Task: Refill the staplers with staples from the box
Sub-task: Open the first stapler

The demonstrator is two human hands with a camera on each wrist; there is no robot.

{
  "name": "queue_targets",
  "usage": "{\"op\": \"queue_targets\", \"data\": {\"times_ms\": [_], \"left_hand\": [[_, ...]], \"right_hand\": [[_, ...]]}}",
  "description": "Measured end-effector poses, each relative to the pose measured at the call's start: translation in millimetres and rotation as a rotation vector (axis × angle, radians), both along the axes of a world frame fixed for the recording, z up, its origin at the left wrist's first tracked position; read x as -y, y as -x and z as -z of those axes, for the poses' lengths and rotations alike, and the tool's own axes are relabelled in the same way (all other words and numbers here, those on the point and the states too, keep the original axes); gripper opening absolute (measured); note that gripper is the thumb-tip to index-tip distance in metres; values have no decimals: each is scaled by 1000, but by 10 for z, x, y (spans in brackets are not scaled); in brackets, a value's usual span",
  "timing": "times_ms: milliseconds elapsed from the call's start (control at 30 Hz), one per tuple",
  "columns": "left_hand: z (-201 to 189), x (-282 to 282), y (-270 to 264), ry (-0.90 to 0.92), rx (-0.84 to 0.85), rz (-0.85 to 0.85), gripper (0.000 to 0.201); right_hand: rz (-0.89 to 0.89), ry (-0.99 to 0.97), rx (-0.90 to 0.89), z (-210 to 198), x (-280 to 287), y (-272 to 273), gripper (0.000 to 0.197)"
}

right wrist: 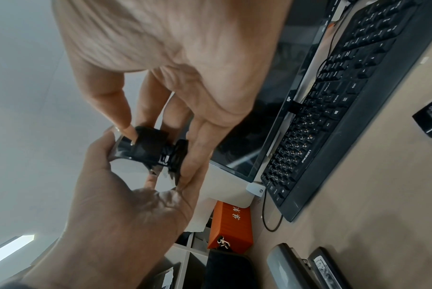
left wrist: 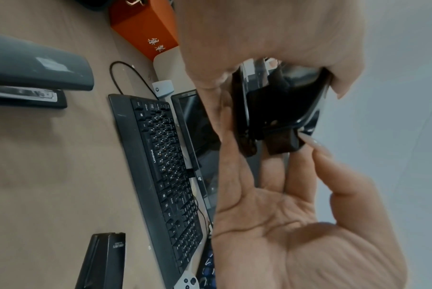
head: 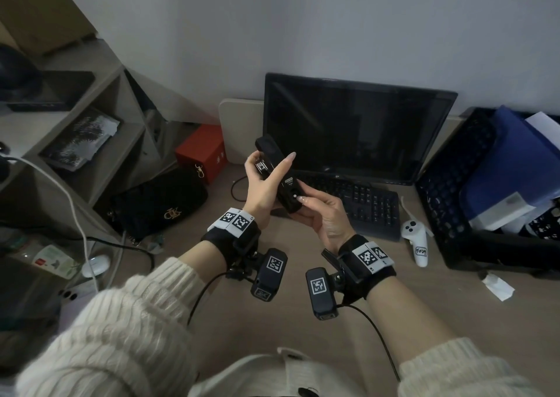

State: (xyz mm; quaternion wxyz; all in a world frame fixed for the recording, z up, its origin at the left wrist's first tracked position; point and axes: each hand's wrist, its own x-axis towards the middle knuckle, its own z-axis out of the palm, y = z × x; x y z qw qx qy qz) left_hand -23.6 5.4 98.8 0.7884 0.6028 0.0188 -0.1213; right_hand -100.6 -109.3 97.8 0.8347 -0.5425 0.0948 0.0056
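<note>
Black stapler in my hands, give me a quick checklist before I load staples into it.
1. Grip: left hand and right hand both hold the black stapler: ok.
2. Held clear above the desk: ok.
3. Cover fully open for loading: cannot tell.
4. Staples in either hand: not ok, none seen.
5. Staple box in view: cannot tell.
6. Grey stapler waiting on the desk: ok.

Both hands raised, meeting above the tabletop.
Left hand (head: 263, 189) thumb and fingers curled in a grip; right hand (head: 325, 213) pinching from below.
</note>
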Motion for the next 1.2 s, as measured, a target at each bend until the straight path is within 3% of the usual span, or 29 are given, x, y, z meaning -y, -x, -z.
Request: {"op": "queue_targets", "data": {"times_ms": [133,300,600,700,900,1200], "left_hand": [[5,7,-11,4,-15,21,74],[-20,29,-3,21,-28,17,57],[29,108,-22,88,-57,-35,70],[39,121,-38,121,-89,-98,62],[73,157,-30,145,-69,-201,93],[92,139,-65,175,-49,-225,94]], "right_hand": [[-39,18,24,-1,-8,14,35],[-48,1,30,3,-3,23,37],[-49,-38,13,22,-40,15,36],[-39,-15,4,29,-104,-9,36],[-49,-36,-24,61,-170,-11,37],[-77,-57,-18,25,-202,-6,35]]}}
